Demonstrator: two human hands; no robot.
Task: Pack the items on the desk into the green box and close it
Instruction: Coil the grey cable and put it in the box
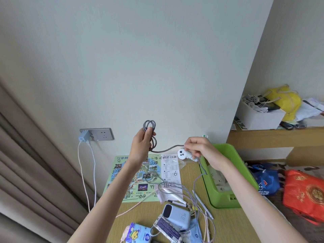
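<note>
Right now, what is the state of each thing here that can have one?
grey cable: half coiled, rest trailing loose to the desk.
left grip: holds the coil, raised.
right grip: pinches the cable's free run.
green box: open, some pale items inside.
blue charger: plugged into the wall socket.

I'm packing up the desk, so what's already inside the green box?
Inside the green box a few pale, flat packets or papers lie on the bottom. The right forearm crosses over it and hides part of the interior.
</note>
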